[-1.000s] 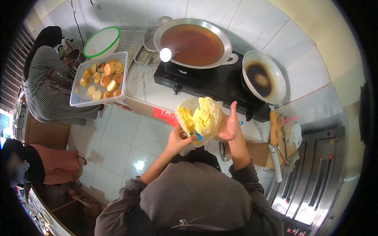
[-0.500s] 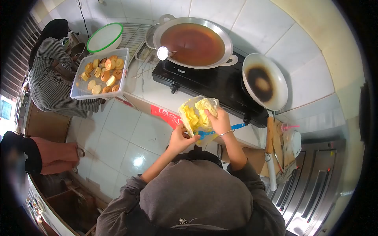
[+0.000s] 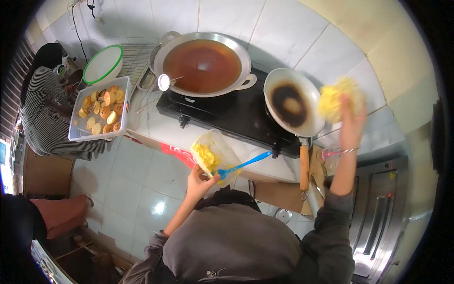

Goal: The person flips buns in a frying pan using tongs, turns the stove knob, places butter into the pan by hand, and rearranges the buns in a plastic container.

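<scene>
My left hand (image 3: 199, 182) grips a clear container (image 3: 227, 156) with a yellow soft mass (image 3: 206, 155) in it. A blue utensil (image 3: 250, 162) leans in the container, its handle pointing up to the right. Raised at the right, my right hand (image 3: 351, 124) is closed on a yellow bag (image 3: 338, 100), blurred by motion, beside the white pan (image 3: 309, 94). The pan has dark residue in its middle and a wooden handle (image 3: 303, 168).
A wide pan of brown oil (image 3: 201, 66) with a dial thermometer (image 3: 164, 82) sits on the black stove (image 3: 217, 113). Left are a tub of browned round pieces (image 3: 101, 111) and a green-rimmed bowl (image 3: 103, 65). Two people (image 3: 40, 113) are at the left.
My right hand has lifted the yellow bag out of the container and carried it up and right. The blue utensil shows more fully. The view has shifted right.
</scene>
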`<state>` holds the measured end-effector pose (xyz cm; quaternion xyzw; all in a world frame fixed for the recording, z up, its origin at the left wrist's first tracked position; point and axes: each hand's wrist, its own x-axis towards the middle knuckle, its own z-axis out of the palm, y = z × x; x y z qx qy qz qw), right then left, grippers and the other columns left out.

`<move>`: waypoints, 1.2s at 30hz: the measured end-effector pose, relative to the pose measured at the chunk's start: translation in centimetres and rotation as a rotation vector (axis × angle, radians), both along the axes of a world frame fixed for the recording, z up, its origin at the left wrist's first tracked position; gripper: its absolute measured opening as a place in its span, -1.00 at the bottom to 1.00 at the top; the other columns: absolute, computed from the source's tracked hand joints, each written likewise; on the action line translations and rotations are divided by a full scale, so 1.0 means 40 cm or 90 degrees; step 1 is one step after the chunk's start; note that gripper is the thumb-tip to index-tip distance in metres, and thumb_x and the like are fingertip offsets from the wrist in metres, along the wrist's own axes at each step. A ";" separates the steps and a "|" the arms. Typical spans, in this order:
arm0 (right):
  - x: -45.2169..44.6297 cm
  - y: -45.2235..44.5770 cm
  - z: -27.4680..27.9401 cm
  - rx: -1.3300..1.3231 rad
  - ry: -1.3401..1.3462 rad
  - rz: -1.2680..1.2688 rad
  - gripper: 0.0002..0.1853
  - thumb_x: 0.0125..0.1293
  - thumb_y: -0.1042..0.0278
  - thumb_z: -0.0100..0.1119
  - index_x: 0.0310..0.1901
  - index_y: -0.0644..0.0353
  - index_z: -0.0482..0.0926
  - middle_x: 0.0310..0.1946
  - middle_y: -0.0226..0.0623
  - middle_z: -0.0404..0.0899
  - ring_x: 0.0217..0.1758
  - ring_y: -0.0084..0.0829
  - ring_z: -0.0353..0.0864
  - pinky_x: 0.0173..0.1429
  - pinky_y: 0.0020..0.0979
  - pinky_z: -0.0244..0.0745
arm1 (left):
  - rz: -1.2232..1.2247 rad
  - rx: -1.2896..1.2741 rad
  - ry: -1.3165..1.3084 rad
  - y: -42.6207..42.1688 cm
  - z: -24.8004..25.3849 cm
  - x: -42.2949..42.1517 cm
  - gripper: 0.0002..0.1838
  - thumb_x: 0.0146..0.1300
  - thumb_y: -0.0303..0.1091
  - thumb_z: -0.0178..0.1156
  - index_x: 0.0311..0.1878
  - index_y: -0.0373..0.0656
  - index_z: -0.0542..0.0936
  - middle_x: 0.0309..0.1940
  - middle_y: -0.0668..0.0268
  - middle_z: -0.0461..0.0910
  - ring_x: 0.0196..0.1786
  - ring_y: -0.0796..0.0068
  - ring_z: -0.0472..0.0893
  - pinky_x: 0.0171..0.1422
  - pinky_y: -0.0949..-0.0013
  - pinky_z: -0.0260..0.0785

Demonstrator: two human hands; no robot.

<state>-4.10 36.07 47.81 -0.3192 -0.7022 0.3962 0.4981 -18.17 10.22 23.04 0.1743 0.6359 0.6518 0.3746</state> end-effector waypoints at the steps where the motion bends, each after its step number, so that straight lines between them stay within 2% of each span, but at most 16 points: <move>1: 0.011 0.057 0.031 0.096 0.022 -0.029 -0.69 0.20 0.33 0.04 -0.08 0.34 0.40 -0.25 -0.25 0.51 -0.23 -0.48 0.50 -0.16 -0.47 0.43 | 0.010 -0.009 0.006 -0.004 -0.006 0.002 -0.41 -0.17 -0.34 0.35 -0.10 -0.43 0.31 -0.26 0.11 0.53 -0.38 0.53 0.55 -0.32 0.53 0.42; 3: 0.023 0.250 -0.043 0.324 -0.146 -0.071 -0.71 0.17 0.34 0.06 -0.15 0.36 0.44 -0.29 -0.13 0.53 -0.25 -0.32 0.53 -0.17 -0.37 0.42 | 0.034 -0.017 0.002 0.002 -0.011 0.001 -0.40 -0.17 -0.35 0.35 -0.10 -0.45 0.30 -0.26 0.09 0.53 -0.37 0.50 0.56 -0.32 0.51 0.43; 6: -0.006 0.457 -0.261 0.268 -0.535 0.019 -0.74 0.07 0.40 0.05 -0.23 0.40 0.43 -0.28 0.10 0.46 -0.21 -0.02 0.47 -0.12 -0.23 0.37 | 0.082 -0.017 -0.007 -0.001 -0.030 0.018 -0.40 -0.17 -0.38 0.34 -0.09 -0.46 0.28 -0.27 0.05 0.53 -0.36 0.46 0.58 -0.33 0.50 0.44; 7: -0.012 0.484 -0.276 0.290 -0.658 0.048 -0.73 0.04 0.42 0.04 -0.23 0.41 0.41 -0.27 0.15 0.44 -0.18 0.05 0.43 -0.09 -0.20 0.35 | 0.088 -0.024 0.005 -0.001 -0.020 0.019 -0.41 -0.17 -0.38 0.33 -0.10 -0.46 0.28 -0.28 0.05 0.53 -0.36 0.45 0.58 -0.33 0.50 0.44; 10: -0.014 0.537 -0.283 0.260 -0.590 0.075 -0.72 0.04 0.46 -0.01 -0.19 0.41 0.36 -0.26 0.18 0.42 -0.13 0.07 0.39 -0.07 -0.17 0.32 | 0.125 -0.026 0.012 0.005 -0.005 0.028 -0.45 -0.16 -0.40 0.32 -0.13 -0.45 0.29 -0.29 0.05 0.53 -0.36 0.45 0.58 -0.34 0.51 0.44; 13: -0.015 0.542 -0.270 0.265 -0.681 0.129 -0.68 0.06 0.50 -0.07 -0.10 0.39 0.35 -0.28 0.01 0.49 -0.15 -0.13 0.48 -0.07 -0.31 0.36 | 0.138 -0.010 -0.045 0.012 -0.004 0.036 -0.47 -0.15 -0.40 0.31 -0.14 -0.44 0.29 -0.28 0.05 0.53 -0.36 0.45 0.58 -0.33 0.50 0.44; 19: -0.013 0.567 -0.284 -0.220 -0.355 0.219 -0.69 0.16 0.46 -0.10 -0.05 0.35 0.33 -0.21 -0.25 0.46 -0.17 -0.42 0.48 -0.05 -0.41 0.39 | 0.149 -0.042 -0.034 0.020 0.009 0.053 -0.46 -0.14 -0.41 0.30 -0.11 -0.45 0.28 -0.26 0.04 0.52 -0.35 0.43 0.58 -0.32 0.50 0.43; 22: -0.010 0.520 -0.219 -0.399 -0.263 0.275 -0.76 0.20 0.41 -0.12 -0.12 0.32 0.37 -0.23 -0.24 0.48 -0.23 -0.46 0.52 -0.12 -0.46 0.44 | 0.126 -0.043 -0.023 0.023 0.003 0.053 -0.43 -0.13 -0.40 0.30 -0.08 -0.46 0.27 -0.24 0.06 0.51 -0.32 0.44 0.57 -0.32 0.50 0.43; 25: -0.035 0.397 -0.118 -0.484 -0.182 0.343 -0.75 0.21 0.35 -0.07 -0.14 0.33 0.39 -0.26 -0.24 0.50 -0.25 -0.48 0.53 -0.14 -0.49 0.45 | 0.101 -0.007 -0.038 0.023 0.001 0.054 -0.41 -0.13 -0.39 0.31 -0.05 -0.44 0.27 -0.22 0.08 0.51 -0.31 0.46 0.56 -0.29 0.50 0.43; 28: -0.074 0.264 -0.109 -0.371 -0.269 0.392 -0.68 0.22 0.31 -0.06 -0.08 0.36 0.38 -0.22 -0.26 0.51 -0.22 -0.48 0.53 -0.09 -0.47 0.42 | 0.068 0.011 -0.029 0.020 0.010 0.045 -0.41 -0.13 -0.38 0.31 -0.03 -0.41 0.28 -0.21 0.11 0.51 -0.30 0.48 0.56 -0.25 0.51 0.42; 30: -0.121 0.144 -0.156 -0.229 -0.384 0.496 -0.71 0.20 0.27 -0.02 -0.18 0.36 0.46 -0.31 -0.27 0.55 -0.27 -0.49 0.54 -0.15 -0.48 0.42 | 0.043 0.029 -0.028 0.023 0.011 0.045 -0.40 -0.13 -0.38 0.31 -0.03 -0.40 0.28 -0.21 0.12 0.51 -0.29 0.49 0.56 -0.24 0.51 0.42; 31: -0.154 0.058 -0.166 0.015 -0.549 0.422 -0.75 0.16 0.31 0.00 -0.30 0.36 0.51 -0.42 -0.18 0.57 -0.34 -0.42 0.56 -0.22 -0.45 0.42 | 0.034 0.031 -0.027 0.023 0.012 0.045 -0.40 -0.13 -0.38 0.31 -0.03 -0.41 0.28 -0.22 0.12 0.52 -0.29 0.49 0.56 -0.24 0.51 0.42; 32: -0.189 -0.027 -0.163 0.126 -0.625 0.471 -0.78 0.12 0.37 0.00 -0.33 0.37 0.51 -0.45 -0.03 0.54 -0.36 -0.28 0.56 -0.25 -0.38 0.42 | 0.025 0.033 -0.026 0.023 0.013 0.042 -0.40 -0.13 -0.38 0.31 -0.03 -0.41 0.27 -0.22 0.13 0.52 -0.29 0.49 0.56 -0.24 0.50 0.42; 33: -0.208 -0.062 -0.265 0.191 -0.459 0.517 -0.79 0.06 0.41 0.01 -0.32 0.38 0.49 -0.43 0.07 0.51 -0.36 -0.12 0.53 -0.22 -0.30 0.42 | 0.017 0.036 -0.026 0.022 0.014 0.041 -0.40 -0.13 -0.38 0.31 -0.03 -0.41 0.27 -0.22 0.13 0.52 -0.29 0.49 0.55 -0.24 0.50 0.42; 35: -0.237 -0.157 -0.321 0.305 -0.466 0.578 -0.79 -0.02 0.44 0.03 -0.36 0.42 0.48 -0.34 0.10 0.45 -0.27 -0.02 0.45 -0.08 -0.24 0.37 | 0.006 0.038 -0.017 0.021 0.033 0.044 -0.42 -0.13 -0.37 0.31 -0.06 -0.41 0.28 -0.24 0.14 0.52 -0.32 0.51 0.56 -0.26 0.50 0.42; 36: -0.248 -0.178 -0.401 0.336 -0.383 0.607 -0.78 -0.03 0.46 0.02 -0.34 0.42 0.47 -0.31 0.08 0.42 -0.20 -0.03 0.42 -0.04 -0.27 0.35 | 0.001 0.033 -0.013 0.019 0.036 0.044 -0.42 -0.13 -0.37 0.31 -0.07 -0.40 0.29 -0.25 0.14 0.52 -0.33 0.51 0.56 -0.27 0.51 0.43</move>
